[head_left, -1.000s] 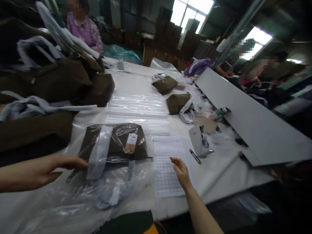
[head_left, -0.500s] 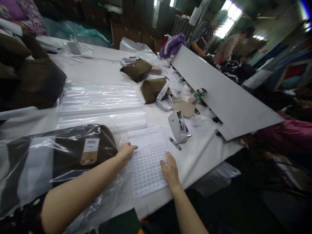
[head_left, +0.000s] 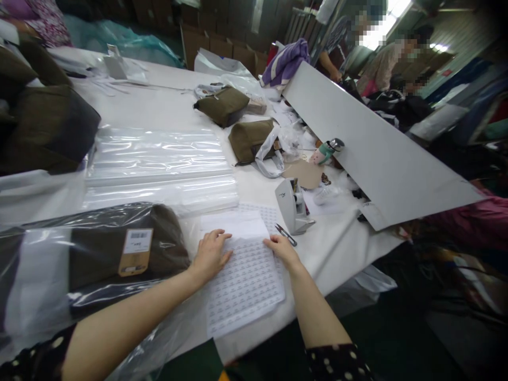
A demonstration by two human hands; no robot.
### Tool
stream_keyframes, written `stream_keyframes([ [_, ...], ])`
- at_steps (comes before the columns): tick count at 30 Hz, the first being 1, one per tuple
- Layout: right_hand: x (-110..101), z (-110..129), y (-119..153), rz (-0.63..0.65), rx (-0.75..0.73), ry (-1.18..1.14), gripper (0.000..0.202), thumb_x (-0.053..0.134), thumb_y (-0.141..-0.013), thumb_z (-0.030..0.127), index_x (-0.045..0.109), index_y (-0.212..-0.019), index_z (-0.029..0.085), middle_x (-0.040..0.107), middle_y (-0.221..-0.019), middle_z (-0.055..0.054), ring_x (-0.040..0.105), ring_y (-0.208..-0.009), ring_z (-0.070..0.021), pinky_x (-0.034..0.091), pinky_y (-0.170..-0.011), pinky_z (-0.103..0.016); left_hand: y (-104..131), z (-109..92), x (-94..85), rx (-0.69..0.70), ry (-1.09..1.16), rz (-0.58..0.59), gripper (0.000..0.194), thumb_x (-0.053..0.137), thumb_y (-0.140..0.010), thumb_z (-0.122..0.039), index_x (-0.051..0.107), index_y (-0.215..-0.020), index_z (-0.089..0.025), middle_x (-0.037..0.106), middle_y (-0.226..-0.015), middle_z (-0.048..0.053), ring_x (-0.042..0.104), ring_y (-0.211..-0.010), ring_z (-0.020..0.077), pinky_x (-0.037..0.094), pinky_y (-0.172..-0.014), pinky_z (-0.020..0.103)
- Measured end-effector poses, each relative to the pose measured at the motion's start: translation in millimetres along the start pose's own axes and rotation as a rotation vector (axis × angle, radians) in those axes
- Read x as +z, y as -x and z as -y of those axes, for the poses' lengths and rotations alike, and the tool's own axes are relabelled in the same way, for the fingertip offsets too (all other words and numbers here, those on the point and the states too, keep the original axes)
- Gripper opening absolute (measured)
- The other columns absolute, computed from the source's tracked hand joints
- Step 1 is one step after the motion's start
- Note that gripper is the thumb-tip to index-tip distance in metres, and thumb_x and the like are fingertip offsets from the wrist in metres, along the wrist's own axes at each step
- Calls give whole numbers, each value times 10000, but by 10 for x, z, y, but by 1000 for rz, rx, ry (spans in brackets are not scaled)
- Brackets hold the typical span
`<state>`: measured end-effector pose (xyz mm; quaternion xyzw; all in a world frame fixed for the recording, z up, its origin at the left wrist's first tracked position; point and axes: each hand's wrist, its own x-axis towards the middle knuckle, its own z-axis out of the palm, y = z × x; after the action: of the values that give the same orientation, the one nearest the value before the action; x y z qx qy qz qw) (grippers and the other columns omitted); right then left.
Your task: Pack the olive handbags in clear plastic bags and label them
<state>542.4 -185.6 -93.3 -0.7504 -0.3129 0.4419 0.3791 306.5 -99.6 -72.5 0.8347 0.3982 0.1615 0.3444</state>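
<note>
A printed sheet of small labels (head_left: pixel 246 286) lies on the white table in front of me, with a plain white sheet (head_left: pixel 234 223) across its upper part. My left hand (head_left: pixel 210 256) rests on the left side of the label sheet, open, fingers stretched over the paper. At the right edge, my right hand (head_left: pixel 283 251) pinches the label sheet between thumb and fingers. Thread snips (head_left: pixel 286 235) lie just beyond the right hand, beside a white tape dispenser (head_left: pixel 292 206). Left of the papers is a dark olive bag (head_left: pixel 107 254) in clear plastic, bearing a hang tag (head_left: pixel 135 251).
Clear plastic bags (head_left: pixel 159 164) lie flat behind the wrapped bag. Small olive pouches (head_left: pixel 252 138) sit farther back. A bottle (head_left: pixel 327 151) stands beside a slanted white board (head_left: pixel 373 153). More olive bags (head_left: pixel 51 121) are piled at left. Other people are at the back and right.
My left hand has moved onto the paper with its fingers spread. The right hand has moved up to the sheet's right edge and closed on it. The label sheet has shifted and turned slightly.
</note>
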Motion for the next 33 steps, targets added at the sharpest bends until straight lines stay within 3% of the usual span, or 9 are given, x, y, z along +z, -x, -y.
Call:
stream_keyframes([
  [3,31,117,128,65,14,-107,348,544,-728,491,595,-673,151,570,-576,1,499,-515,-135,407,-519,-265,-70,-225,5,230,19,58,259,635,-778,-260,624,-1032,-214,591,-1029,82,525,-972,230,429,-905,408],
  [6,103,293,276,86,19,-166,347,563,-723,487,590,-681,144,521,-534,25,426,-463,-104,338,-459,-236,-138,-397,43,359,39,74,280,676,-755,-337,641,-998,-201,610,-918,68,541,-867,208,466,-828,366],
  [9,184,483,438,64,-15,-199,311,572,-729,426,589,-860,144,478,-526,60,384,-458,-90,295,-446,-218,-133,-461,70,380,56,12,316,680,-747,-375,639,-992,-180,604,-885,76,539,-847,215,476,-786,370],
  [13,261,693,682,28,-227,-52,430,543,-770,313,465,-1165,162,414,-516,101,376,-469,-93,307,-480,-212,-28,-464,13,364,97,-79,350,701,-731,-372,636,-1018,-183,597,-884,65,553,-844,193,490,-757,326],
  [19,345,869,985,6,-480,247,483,427,-852,224,337,-1323,169,460,-588,74,410,-489,-106,325,-518,-234,113,-470,-145,335,208,-152,179,691,-751,-328,696,-902,-233,600,-784,23,568,-743,141,488,-662,254],
  [25,396,903,1047,22,-334,99,490,478,-832,242,360,-1303,177,507,-556,81,454,-498,-112,368,-534,-229,178,-437,-172,505,133,-256,118,626,-813,-306,694,-839,-213,596,-711,26,527,-667,123,452,-604,236],
  [28,401,877,1012,-16,-285,58,481,491,-805,233,400,-1273,161,463,-498,99,427,-461,-104,349,-501,-216,185,-428,-189,592,78,-305,103,634,-808,-276,686,-852,-198,601,-709,29,519,-646,119,440,-594,236],
  [31,410,838,972,-61,-255,37,476,482,-791,230,420,-1256,152,397,-448,117,374,-418,-97,316,-459,-206,176,-432,-214,645,46,-299,87,616,-820,-256,677,-801,-197,605,-704,27,524,-639,119,440,-598,240],
  [33,417,823,961,-57,-258,34,478,477,-792,234,418,-1258,152,391,-450,118,370,-415,-95,307,-451,-204,164,-432,-219,610,52,-274,105,601,-831,-275,669,-829,-195,620,-744,37,547,-682,132,462,-633,255],
])
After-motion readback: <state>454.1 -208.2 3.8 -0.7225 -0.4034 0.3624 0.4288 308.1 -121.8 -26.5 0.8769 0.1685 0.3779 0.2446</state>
